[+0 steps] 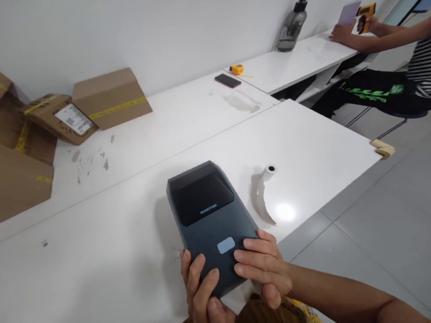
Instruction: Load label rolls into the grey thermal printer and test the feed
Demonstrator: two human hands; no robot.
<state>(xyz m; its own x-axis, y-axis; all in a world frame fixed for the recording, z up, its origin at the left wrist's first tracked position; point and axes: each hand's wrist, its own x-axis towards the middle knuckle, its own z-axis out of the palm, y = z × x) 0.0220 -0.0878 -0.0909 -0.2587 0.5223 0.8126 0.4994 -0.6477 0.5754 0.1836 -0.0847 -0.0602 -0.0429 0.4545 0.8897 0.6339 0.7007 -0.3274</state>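
Slate-grey plastic forms the boxy handheld label printer [214,235], which is held at the near edge of the smooth white bench [97,274]. The left hand [205,297] grips its lower left side, fingers curled over the front; the right hand [263,266] holds the lower right side, fingers laid flat beside the pale blue oblong button [226,245]. Whether the underside touches the bench cannot be told.

Both hands grasp only the lower end, so the heavier-looking top could tip forward if the grip loosened, and the smooth casing might slip past the edge towards the hard grey floor tiles [352,239]. Fingers so near the button could press it by accident. The small white paper roll [270,171] lies just beside the printer; being round and light, it could roll if knocked, and its thin, curled, ragged-edged tail might crease or tear.

The printer's window [202,193] is glossy black against a matt body with angled corners. Stiff brown cardboard boxes [110,98] with yellow tape stand by the wall, well apart from the hands.
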